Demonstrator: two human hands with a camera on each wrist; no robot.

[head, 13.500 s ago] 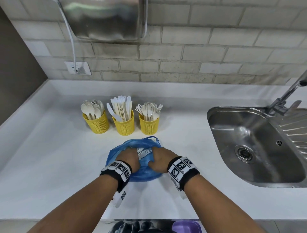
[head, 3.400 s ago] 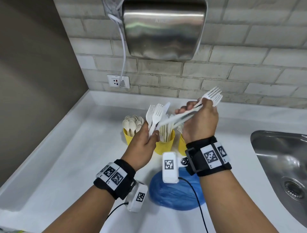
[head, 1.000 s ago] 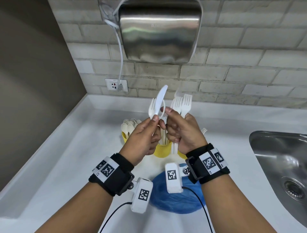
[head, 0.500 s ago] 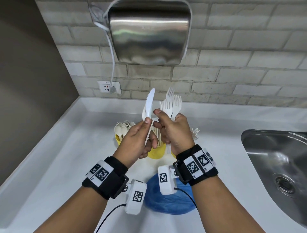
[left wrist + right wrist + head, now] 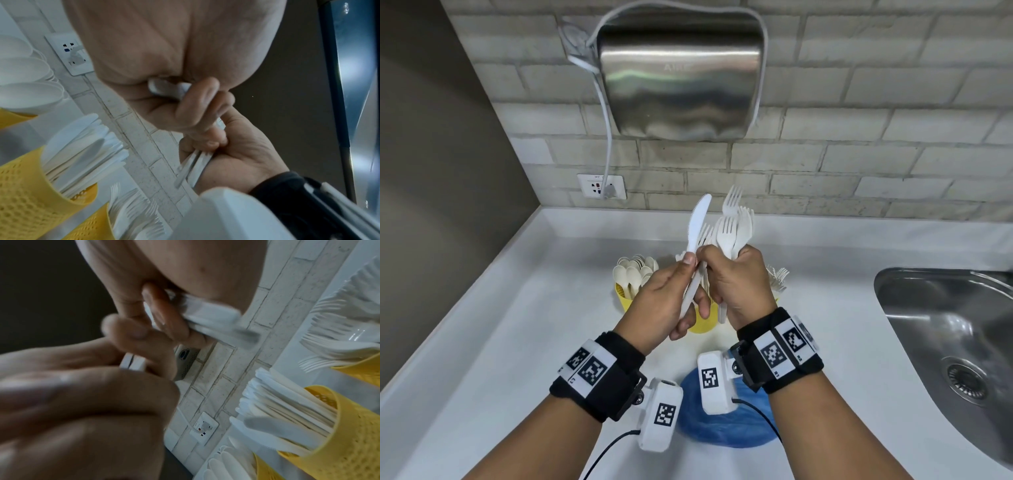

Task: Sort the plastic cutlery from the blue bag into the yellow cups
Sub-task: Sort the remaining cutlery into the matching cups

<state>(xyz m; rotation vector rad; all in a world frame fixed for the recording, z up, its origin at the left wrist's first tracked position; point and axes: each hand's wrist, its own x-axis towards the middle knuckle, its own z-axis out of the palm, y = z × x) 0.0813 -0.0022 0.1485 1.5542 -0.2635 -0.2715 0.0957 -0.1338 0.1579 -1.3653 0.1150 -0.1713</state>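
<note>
Both hands are raised above the counter in the head view. My left hand (image 5: 690, 263) pinches one white plastic knife (image 5: 698, 222), blade up. My right hand (image 5: 722, 270) grips a bundle of white forks (image 5: 736, 226), tines up, right against the knife. In the wrist views the knife handle (image 5: 164, 87) and the fork handles (image 5: 216, 316) stick out below curled fingers. Three yellow cups stand behind the hands: a spoon cup (image 5: 625, 298), a knife cup (image 5: 703, 322) mostly hidden, and a fork cup whose forks (image 5: 777, 277) show. The blue bag (image 5: 722, 421) lies under my wrists.
A steel sink (image 5: 945, 329) is set into the white counter (image 5: 517, 342) at the right. A metal hand dryer (image 5: 681, 78) hangs on the brick wall above the cups, its cable running to a socket (image 5: 602, 186). A dark wall closes off the left side.
Both hands have come up out of the bag with cutlery. Over the last second they stay together in the air, the left hand keeping the knife beside the fork bundle.
</note>
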